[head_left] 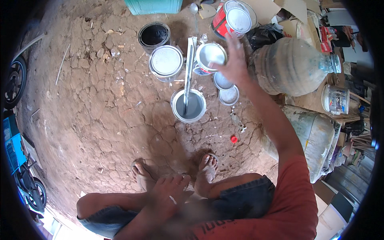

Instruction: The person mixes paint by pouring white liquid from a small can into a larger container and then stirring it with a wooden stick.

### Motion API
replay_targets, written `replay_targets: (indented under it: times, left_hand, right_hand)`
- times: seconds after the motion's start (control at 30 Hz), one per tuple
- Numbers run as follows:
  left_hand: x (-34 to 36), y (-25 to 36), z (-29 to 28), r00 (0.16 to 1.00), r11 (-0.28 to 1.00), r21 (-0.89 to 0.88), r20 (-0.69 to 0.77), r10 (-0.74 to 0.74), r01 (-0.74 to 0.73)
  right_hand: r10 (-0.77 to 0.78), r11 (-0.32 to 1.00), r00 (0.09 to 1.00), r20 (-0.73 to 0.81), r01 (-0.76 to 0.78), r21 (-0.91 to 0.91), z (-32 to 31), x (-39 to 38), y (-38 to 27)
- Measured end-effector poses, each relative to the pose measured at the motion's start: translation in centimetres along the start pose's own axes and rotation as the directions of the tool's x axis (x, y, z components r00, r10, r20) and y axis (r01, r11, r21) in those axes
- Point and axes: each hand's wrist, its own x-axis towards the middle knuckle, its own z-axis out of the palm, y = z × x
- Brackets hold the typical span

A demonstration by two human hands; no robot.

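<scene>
My right hand reaches out with fingers apart, the thumb side by a pale-topped can and the fingertips close to a red can with a round lid on it. I cannot tell whether they touch. Between my knees my left hand hangs loosely, fingers stretched, with a white mark on it. An open can of grey paint stands in front of my feet, a long flat stick leaning in it. Two round lids lie on the ground below my right hand.
Farther off stand a dark-lined open can and a white-topped can. A spoon and a teal container are beyond. At right lie a large clear bottle and a black bag. A red cap sits on cracked earth.
</scene>
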Motion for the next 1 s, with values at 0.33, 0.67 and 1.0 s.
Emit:
replay_targets:
  times: [0.33,0.67,1.0]
  left_hand:
    - [-0.2,0.0,0.4,0.998,0.998,0.028,0.016,-0.056,0.055]
    - [-1.2,1.4,0.8,0.998,0.998,0.05,-0.051,0.044,-0.041]
    - [-2.0,2.3,0.2,0.987,0.988,0.058,-0.072,0.147,-0.143]
  right_hand:
    - [0.087,0.982,0.985,0.147,-0.11,0.154,2.3,-1.0,-1.8]
    - [-0.007,0.998,0.983,0.183,-0.004,0.059,-7.1,-5.8,-5.8]
    - [-0.174,0.969,0.829,0.532,0.241,-0.059,-9.4,-10.1,-9.8]
